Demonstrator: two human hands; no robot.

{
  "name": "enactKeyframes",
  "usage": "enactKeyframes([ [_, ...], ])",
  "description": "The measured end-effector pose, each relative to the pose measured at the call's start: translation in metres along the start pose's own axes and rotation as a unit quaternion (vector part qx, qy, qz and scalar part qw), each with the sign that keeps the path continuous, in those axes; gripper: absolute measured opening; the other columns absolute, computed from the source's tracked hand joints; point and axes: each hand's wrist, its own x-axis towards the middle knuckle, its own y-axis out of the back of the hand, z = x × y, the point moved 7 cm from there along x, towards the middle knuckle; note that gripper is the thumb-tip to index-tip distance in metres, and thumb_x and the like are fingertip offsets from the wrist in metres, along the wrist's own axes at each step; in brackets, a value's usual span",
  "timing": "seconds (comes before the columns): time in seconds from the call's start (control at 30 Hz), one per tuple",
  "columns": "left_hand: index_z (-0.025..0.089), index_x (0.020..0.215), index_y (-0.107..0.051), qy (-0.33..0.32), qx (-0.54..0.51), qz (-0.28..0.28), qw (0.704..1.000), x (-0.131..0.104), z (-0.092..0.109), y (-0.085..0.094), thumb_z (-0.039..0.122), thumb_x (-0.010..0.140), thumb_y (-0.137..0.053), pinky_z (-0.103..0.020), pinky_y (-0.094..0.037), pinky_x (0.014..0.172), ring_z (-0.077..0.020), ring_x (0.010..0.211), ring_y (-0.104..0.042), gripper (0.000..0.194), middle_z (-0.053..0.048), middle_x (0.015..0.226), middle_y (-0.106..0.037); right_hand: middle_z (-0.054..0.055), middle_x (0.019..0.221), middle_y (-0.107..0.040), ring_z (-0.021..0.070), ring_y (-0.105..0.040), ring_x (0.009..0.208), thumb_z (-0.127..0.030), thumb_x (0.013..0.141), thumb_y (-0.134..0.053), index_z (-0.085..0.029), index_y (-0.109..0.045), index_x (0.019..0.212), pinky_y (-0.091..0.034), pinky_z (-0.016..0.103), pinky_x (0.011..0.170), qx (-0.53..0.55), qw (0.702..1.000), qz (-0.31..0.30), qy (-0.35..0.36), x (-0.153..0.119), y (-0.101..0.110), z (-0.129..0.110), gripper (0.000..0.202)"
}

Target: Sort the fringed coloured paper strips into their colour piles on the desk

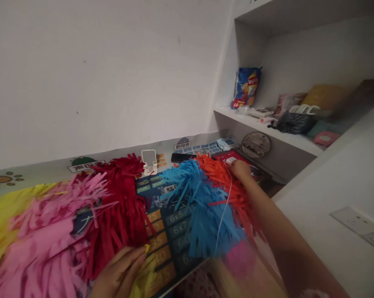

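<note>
My left hand (120, 271) is closed at the bottom edge, its fingertips pinching the top of a yellow paper tassel (145, 275) whose strips hang beside the hand. My right hand (240, 169) reaches to the far right of the table, its fingers closed around a small white object (231, 160) that I cannot name for certain. A thin white string (224, 213) hangs from near that hand down across the blue fringed tassel (202, 203). Just left of my right forearm lies an orange-red tassel (219, 171). A dark red tassel (121, 207) and a pink one (50, 231) spread to the left.
A yellow fringe (6, 219) lies at the far left. The printed table mat (171, 231) shows numbers. Behind the tassels are a white phone stand (149, 162) and a black phone-like object (182, 157). At right, a shelf (267, 128) holds a chip bag (247, 87).
</note>
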Motion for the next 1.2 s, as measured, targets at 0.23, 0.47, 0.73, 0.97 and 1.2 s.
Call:
enactKeyframes([
  [0.23,0.03,0.082,-0.078,0.027,0.001,-0.023,0.999,0.0,0.004,-0.013,0.052,0.087,-0.058,-0.017,-0.059,0.066,-0.0169,0.073,-0.075,0.031,0.0,0.081,-0.077,0.008,0.118,-0.062,0.0206,-0.063,0.101,-0.033,0.096,-0.058,-0.016,-0.061,0.116,-0.055,0.039,0.086,0.059,0.995,-0.02,-0.075,0.017,-0.029,0.017,0.027],
  [0.47,0.02,0.078,-0.073,0.243,-0.063,-0.008,0.968,-0.021,-0.029,-0.008,0.061,0.075,-0.068,-0.023,-0.054,0.063,-0.0194,0.072,-0.069,0.041,-0.002,0.076,-0.073,0.005,0.085,-0.068,0.0108,-0.066,0.069,-0.029,0.1,-0.046,-0.009,-0.064,0.088,-0.053,0.024,0.066,0.201,0.973,0.013,-0.111,-0.011,0.001,-0.001,0.029],
  [0.73,0.016,0.08,-0.063,0.424,-0.441,0.048,0.79,-0.03,-0.024,-0.048,0.051,0.06,-0.084,-0.02,-0.039,0.051,-0.0084,0.05,-0.052,0.045,0.002,0.065,-0.062,-0.002,0.053,-0.063,0.0143,-0.061,0.049,-0.036,0.078,-0.062,-0.021,-0.064,0.069,-0.046,0.024,0.049,0.376,0.851,-0.359,0.073,-0.219,-0.083,-0.15,0.018],
  [0.97,0.015,0.076,-0.063,0.421,-0.461,0.062,0.778,-0.045,-0.023,-0.037,0.049,0.058,-0.087,-0.021,-0.04,0.055,-0.0086,0.053,-0.053,0.045,0.003,0.063,-0.06,-0.004,0.055,-0.062,0.0122,-0.057,0.045,-0.034,0.072,-0.06,-0.021,-0.062,0.065,-0.042,0.022,0.045,0.404,0.797,-0.445,0.057,-0.271,-0.123,-0.191,0.015],
  [1.2,0.014,0.076,-0.067,0.335,-0.368,0.03,0.867,-0.041,-0.013,-0.022,0.044,0.068,-0.08,-0.022,-0.04,0.061,-0.011,0.062,-0.054,0.033,0.001,0.067,-0.062,-0.005,0.063,-0.064,0.0135,-0.062,0.053,-0.03,0.061,-0.074,-0.022,-0.058,0.079,-0.048,0.023,0.05,0.47,0.755,-0.456,0.026,-0.272,-0.127,-0.199,0.025],
])
